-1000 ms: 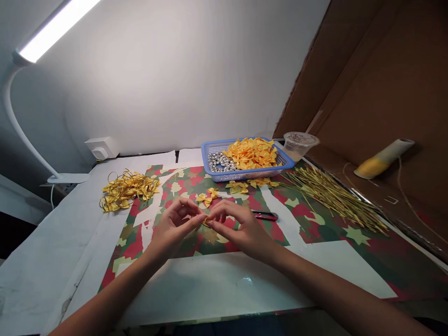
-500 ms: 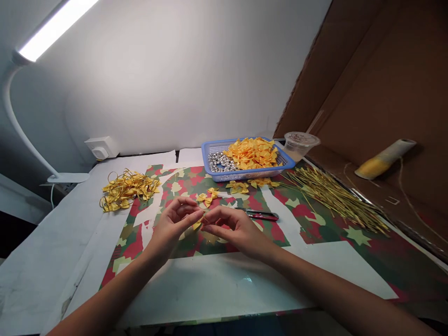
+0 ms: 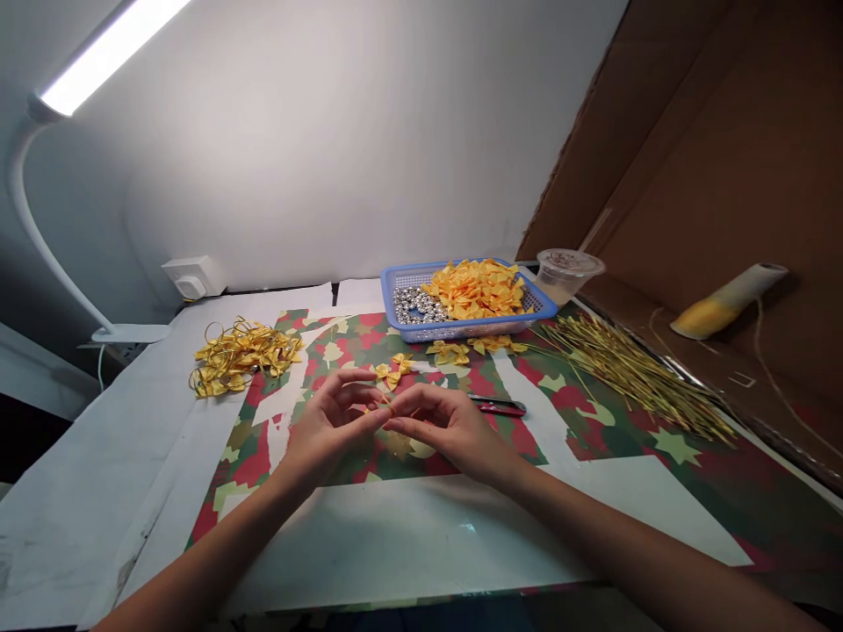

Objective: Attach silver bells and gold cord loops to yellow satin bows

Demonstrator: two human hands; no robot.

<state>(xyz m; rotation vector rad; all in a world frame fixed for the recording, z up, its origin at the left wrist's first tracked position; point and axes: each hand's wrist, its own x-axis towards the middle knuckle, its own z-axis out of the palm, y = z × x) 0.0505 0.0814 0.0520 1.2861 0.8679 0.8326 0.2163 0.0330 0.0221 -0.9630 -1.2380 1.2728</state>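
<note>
My left hand (image 3: 327, 426) and my right hand (image 3: 454, 428) meet over the patterned sheet, fingertips nearly touching. A thin gold cord (image 3: 388, 403) shows between them, pinched in the right thumb and index finger. The left fingers are closed on a small yellow ribbon bow, almost wholly hidden behind them. Just beyond the fingertips lie a few loose yellow bows (image 3: 393, 372). A red and black hand tool (image 3: 501, 407), partly covered by my right hand, lies on the sheet.
A blue basket (image 3: 475, 332) holds yellow bows and silver beads. Left is a heap of corded bows (image 3: 243, 355); right, a bundle of gold cords (image 3: 632, 373). Behind stand a lidded plastic cup (image 3: 566, 274) and a cardboard wall (image 3: 711, 158) with a thread spool (image 3: 728, 301). A lamp (image 3: 109, 61) shines upper left.
The fingertips have shifted slightly right and turned. The yellow bow that showed below them is now mostly hidden, and a small curve of cord shows between the fingers.
</note>
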